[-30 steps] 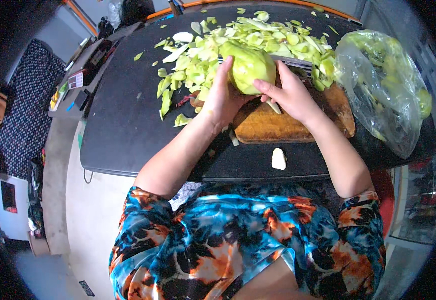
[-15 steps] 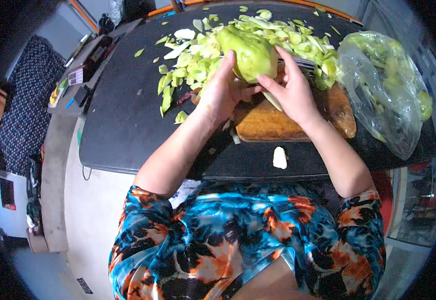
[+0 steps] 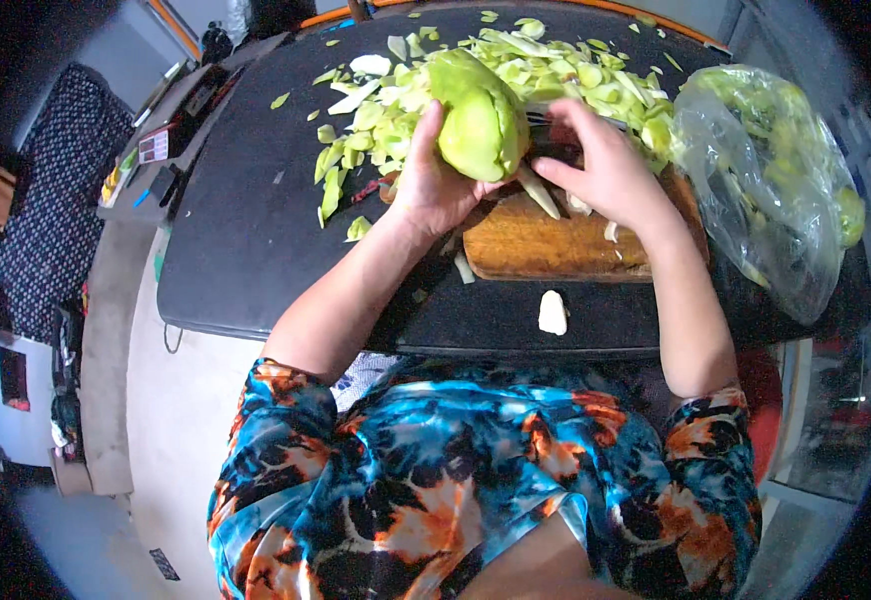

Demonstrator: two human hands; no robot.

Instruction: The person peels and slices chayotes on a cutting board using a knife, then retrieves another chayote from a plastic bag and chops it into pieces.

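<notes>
In my left hand [image 3: 434, 190] rests a peeled-looking light green chayote [image 3: 478, 120], with the thumb on its near-left side and the fingers underneath. My right hand [image 3: 618, 185] is just to the right of it, thumb and forefinger apart, with nothing visible between them. Behind those fingers shows a thin metallic strip [image 3: 612, 122], partly hidden, perhaps a blade. A wooden cutting board [image 3: 546, 245] lies below both hands. On it are a pale wedge-like strip [image 3: 538, 192] and small white scraps [image 3: 612, 232].
Green peelings and slices [image 3: 596, 85] spread over the back of the black table [image 3: 246, 220]. At the right sits a clear plastic bag [image 3: 771, 190] with green vegetables inside. A whitish piece [image 3: 553, 313] lies near the front edge.
My right hand has come off the chayote and moved slightly right. The chayote has turned more upright in my left hand.
</notes>
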